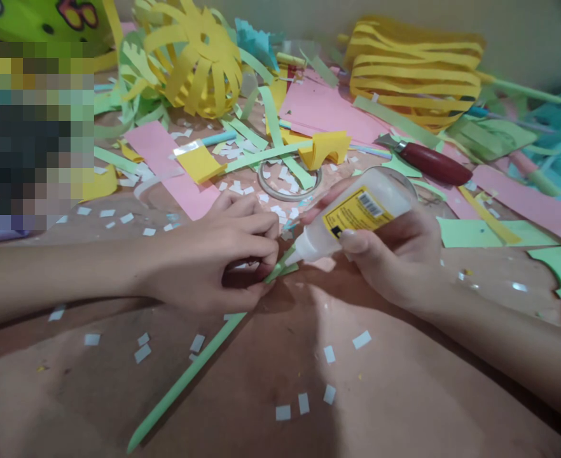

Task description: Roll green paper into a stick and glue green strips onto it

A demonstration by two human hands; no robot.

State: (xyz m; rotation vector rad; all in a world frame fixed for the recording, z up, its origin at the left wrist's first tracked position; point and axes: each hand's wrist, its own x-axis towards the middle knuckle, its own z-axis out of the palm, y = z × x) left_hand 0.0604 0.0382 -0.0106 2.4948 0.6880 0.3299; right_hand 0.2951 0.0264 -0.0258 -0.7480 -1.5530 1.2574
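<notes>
My left hand point(233, 254) is closed, its thumb and fingers pinching a thin rolled green paper stick point(189, 378) near its far end. The stick slants toward me down to the lower left. In my right hand point(395, 254) is a clear glue bottle point(361, 213) with a yellow label and a white nozzle. The bottle is tipped, and its nozzle points down at the green paper end just beyond my left fingertips. Whether glue is coming out cannot be seen.
Small white paper bits point(303, 403) are scattered over the brown surface. Behind my hands lie a red-handled knife point(436, 162), pink paper sheets point(328, 105), a grey ring point(290, 196) and green strips. Yellow cut-paper lanterns point(199, 57) stand at the back. A blurred patch covers the left.
</notes>
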